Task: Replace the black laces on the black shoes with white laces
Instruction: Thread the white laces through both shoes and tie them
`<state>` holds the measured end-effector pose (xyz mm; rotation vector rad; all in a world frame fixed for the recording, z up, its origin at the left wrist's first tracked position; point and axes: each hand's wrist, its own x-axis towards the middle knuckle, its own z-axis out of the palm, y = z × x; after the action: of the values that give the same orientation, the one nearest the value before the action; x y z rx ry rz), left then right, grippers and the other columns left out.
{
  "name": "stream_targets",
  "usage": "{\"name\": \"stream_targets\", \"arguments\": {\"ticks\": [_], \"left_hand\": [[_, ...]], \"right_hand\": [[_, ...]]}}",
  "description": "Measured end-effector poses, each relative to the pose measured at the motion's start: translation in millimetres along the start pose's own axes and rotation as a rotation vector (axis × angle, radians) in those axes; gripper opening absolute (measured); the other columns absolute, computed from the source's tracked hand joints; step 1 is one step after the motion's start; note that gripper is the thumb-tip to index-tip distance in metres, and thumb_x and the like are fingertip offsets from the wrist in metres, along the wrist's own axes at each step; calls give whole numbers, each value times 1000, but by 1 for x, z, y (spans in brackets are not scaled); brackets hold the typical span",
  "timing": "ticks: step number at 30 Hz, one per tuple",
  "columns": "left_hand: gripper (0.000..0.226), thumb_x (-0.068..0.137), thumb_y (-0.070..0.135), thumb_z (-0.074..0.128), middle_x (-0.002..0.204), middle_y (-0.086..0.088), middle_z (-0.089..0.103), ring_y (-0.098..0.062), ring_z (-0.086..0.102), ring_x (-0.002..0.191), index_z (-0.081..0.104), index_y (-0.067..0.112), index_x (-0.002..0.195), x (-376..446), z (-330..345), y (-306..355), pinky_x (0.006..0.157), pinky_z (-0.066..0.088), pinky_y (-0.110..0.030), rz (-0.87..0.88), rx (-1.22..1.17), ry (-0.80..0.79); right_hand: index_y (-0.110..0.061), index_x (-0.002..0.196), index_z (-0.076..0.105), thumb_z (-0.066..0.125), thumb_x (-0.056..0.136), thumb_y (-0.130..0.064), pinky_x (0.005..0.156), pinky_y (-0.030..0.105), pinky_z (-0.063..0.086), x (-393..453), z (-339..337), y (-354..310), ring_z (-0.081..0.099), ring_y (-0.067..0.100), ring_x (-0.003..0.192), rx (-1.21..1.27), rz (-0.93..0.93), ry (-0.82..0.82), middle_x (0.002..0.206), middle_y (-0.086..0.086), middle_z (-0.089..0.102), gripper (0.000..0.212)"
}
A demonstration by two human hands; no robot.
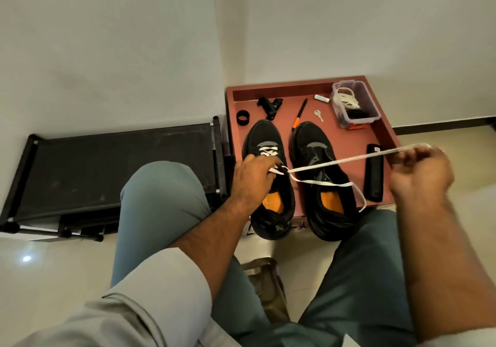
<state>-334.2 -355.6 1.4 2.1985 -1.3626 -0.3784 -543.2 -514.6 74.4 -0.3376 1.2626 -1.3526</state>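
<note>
Two black shoes with orange insoles stand side by side on a reddish tray [375, 134]. The left shoe [265, 142] has a white lace [346, 160] crossed through its front eyelets. My left hand [252, 177] rests on that shoe's tongue area and pinches the lace where it leaves the eyelets. My right hand [421, 172] is out to the right and pinches the lace's end, pulling it taut across the right shoe [316, 153]. The other lace end trails loose over the right shoe's opening. The right shoe shows no lace.
On the tray lie a clear plastic box [367, 105] holding a coiled white lace and dark items, a key [318, 115], a pen [300, 114], a black ring [243, 117], a black clip and a black flat case [374, 172]. A black rack [115, 169] stands left. My knees flank the tray.
</note>
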Motion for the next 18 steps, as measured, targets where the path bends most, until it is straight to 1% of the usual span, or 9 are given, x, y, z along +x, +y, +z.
{"name": "stream_targets", "arguments": {"ticks": [2,3,4,6,8,10,14,16,18], "left_hand": [[30,89,16,63,112,8,66,-19,52,105,66,29,115,-1,-1,0,93,35,-35,-4,19,2],[30,89,17,64,114,9,64,-18,51,108,66,30,115,-1,-1,1,92,33,-34,-7,36,4],[29,88,18,64,116,10,62,-17,49,110,66,30,115,0,-1,2,92,32,-33,-12,50,10],[30,88,18,66,118,9,58,-17,47,112,66,30,115,3,-1,3,91,31,-32,-19,61,21],[34,87,17,67,123,7,54,-19,44,116,65,30,118,3,-1,4,92,32,-32,-10,69,-2],[39,87,19,68,134,4,48,-21,40,124,63,32,124,3,-1,4,98,33,-35,0,97,-72],[38,88,25,68,144,5,41,-21,32,133,63,38,124,3,-4,2,105,29,-42,-13,104,-131],[37,87,25,68,143,6,40,-20,31,135,64,40,121,4,-7,0,105,27,-42,-26,105,-119],[39,87,25,69,144,6,39,-20,30,135,63,41,122,4,-8,-2,106,26,-44,-41,118,-120]], "right_hand": [[-20,87,49,42,93,-11,48,22,39,2,-7,1,45,12,56,-176,-87,148,68,-3,51,12],[-23,96,50,47,93,-12,53,22,44,-4,-7,9,51,12,63,-361,-181,167,79,-3,55,12],[-26,103,51,52,93,-12,62,21,49,-10,-5,22,56,11,74,-551,-314,100,91,-3,58,17],[-24,113,58,56,94,-10,84,29,53,-30,0,56,60,16,97,-880,-517,-318,111,2,60,24],[-17,124,61,54,93,-5,97,33,48,-47,4,88,59,20,111,-1200,-568,-768,122,5,61,34],[-14,127,61,51,93,-1,94,24,43,-57,9,107,59,20,112,-1429,-581,-986,122,6,64,37],[-9,108,71,55,92,-5,86,29,48,-56,15,109,64,24,97,-1522,-649,-886,103,9,70,23],[-8,108,69,55,92,-4,86,29,46,-47,12,93,61,24,98,-1480,-711,-788,105,10,67,22],[-8,113,66,53,93,-2,88,27,45,-34,2,62,58,20,102,-1376,-727,-608,110,9,63,25]]}}
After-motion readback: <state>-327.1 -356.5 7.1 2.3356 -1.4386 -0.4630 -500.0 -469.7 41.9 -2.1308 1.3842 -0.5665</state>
